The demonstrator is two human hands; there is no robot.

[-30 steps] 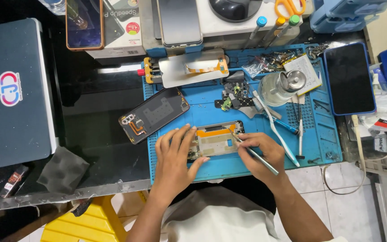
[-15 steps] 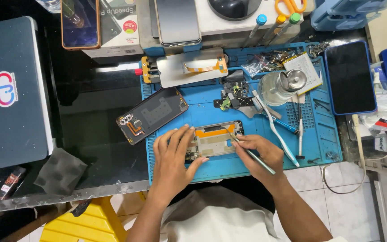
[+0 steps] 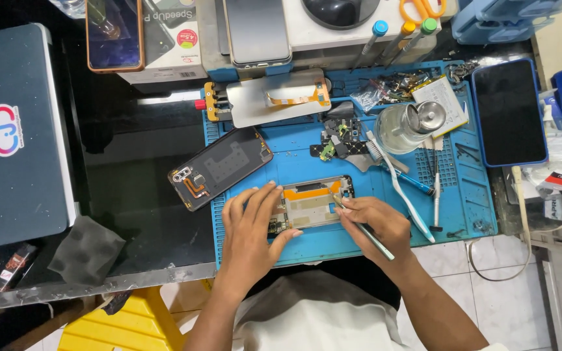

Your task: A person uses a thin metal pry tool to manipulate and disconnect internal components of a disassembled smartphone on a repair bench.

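Both hands work: left hand (image 3: 252, 227) steadies the opened phone (image 3: 310, 205), right hand (image 3: 375, 224) fingers grasping tweezers (image 3: 362, 227).

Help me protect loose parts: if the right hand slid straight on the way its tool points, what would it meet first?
Probably the opened phone; the right hand already has its tool there.

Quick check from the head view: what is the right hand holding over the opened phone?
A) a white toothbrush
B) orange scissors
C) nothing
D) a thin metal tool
D: the right hand grips a thin metal tool, its tip at the top edge of the opened phone that the left hand steadies on the blue mat.
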